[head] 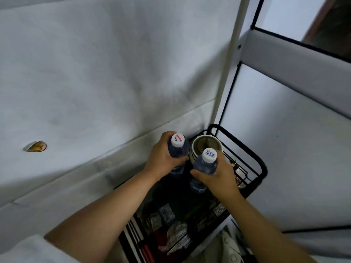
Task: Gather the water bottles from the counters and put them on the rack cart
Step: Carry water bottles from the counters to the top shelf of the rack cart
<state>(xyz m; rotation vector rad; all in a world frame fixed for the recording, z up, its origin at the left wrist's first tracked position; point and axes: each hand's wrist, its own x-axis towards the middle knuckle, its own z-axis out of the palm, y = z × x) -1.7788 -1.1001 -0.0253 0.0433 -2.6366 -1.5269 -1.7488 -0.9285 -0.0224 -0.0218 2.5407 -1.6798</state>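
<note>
Two clear water bottles with white caps stand upright over the top shelf of the black mesh rack cart (pixel 260 166). My left hand (pixel 163 155) grips the left bottle (pixel 178 147) around its upper body. My right hand (pixel 218 174) grips the right bottle (pixel 206 165) the same way. Both bottles are side by side above the cart's far end; whether their bases touch the mesh is hidden by my hands.
A round pale jar with a lid (pixel 206 147) sits in the cart's far corner, right behind the bottles. A white cloth-covered surface (pixel 95 82) runs along the left. A white frame post (pixel 227 73) and grey panels stand at the right. Packets show through the mesh on a lower shelf.
</note>
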